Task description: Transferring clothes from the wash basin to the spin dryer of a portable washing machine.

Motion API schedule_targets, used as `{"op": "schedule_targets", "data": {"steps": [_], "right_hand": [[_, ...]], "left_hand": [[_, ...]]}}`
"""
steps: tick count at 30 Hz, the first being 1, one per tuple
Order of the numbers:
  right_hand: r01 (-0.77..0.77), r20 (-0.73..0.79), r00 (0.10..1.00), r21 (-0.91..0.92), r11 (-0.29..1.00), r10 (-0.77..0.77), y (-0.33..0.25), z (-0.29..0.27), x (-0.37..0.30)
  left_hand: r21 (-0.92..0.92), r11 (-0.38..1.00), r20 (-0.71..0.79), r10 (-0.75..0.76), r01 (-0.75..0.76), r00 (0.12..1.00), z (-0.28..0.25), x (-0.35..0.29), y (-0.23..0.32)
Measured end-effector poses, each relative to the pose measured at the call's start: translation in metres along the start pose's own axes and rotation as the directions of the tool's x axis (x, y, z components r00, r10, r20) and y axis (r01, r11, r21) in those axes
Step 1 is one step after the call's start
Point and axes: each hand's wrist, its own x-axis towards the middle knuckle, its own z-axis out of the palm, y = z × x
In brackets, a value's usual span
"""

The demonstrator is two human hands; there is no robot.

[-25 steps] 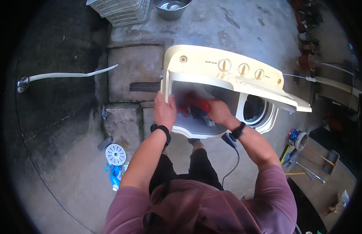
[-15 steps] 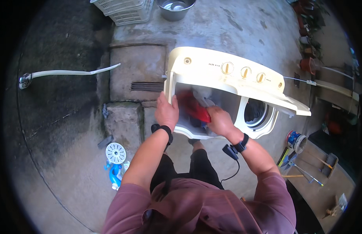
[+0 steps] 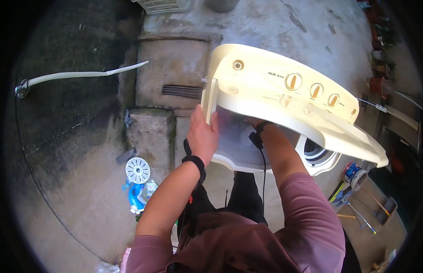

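A cream twin-tub washing machine [image 3: 248, 86] with three knobs on its panel stands before me. My left hand [image 3: 202, 139] is closed around the upright cream edge [image 3: 210, 100] at the left of the wash tub, thumb on the inner side. My right hand [image 3: 253, 122] reaches down inside the grey wash tub [image 3: 239, 148]. Its fingers are hidden below the panel's overhang, so what they hold or touch does not show. To the right, the round spin tub [image 3: 314, 152] is partly covered by its raised lid [image 3: 357, 141].
A white hose [image 3: 84, 75] juts from a wall tap at left. Beside a concrete block [image 3: 152, 132] are a white slotted disc [image 3: 137, 170] and a blue bottle [image 3: 137, 199]. Floor grate [image 3: 182, 91] lies behind. A bucket [image 3: 357, 179] and a dustpan [image 3: 385, 210] are at right.
My right hand has gone deeper into the wash tub, and the red item it held is out of sight. My left hand keeps its hold. The view has shifted.
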Motion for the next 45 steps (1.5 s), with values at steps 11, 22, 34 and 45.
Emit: {"op": "schedule_targets", "data": {"steps": [11,22,34,45], "right_hand": [[0.083,-0.053,0.995,0.010,0.996,-0.083,-0.007,0.005,-0.003],[0.099,0.151,0.984,-0.032,0.995,-0.093,-0.081,-0.159,-0.164],[0.373,-0.379,0.862,0.026,0.928,-0.336,-0.074,-0.310,-0.283],[0.266,-0.479,0.774,-0.348,0.899,-0.415,0.068,-0.321,-0.294]], "left_hand": [[-0.009,0.998,-0.032,0.068,-0.069,0.997,0.006,0.002,0.002],[-0.034,0.999,-0.045,0.002,-0.004,0.999,0.011,0.011,0.002],[-0.033,0.998,-0.119,0.051,-0.056,0.992,0.016,0.020,-0.006],[0.002,1.000,-0.113,0.031,-0.031,0.993,0.014,0.020,-0.005]]}}
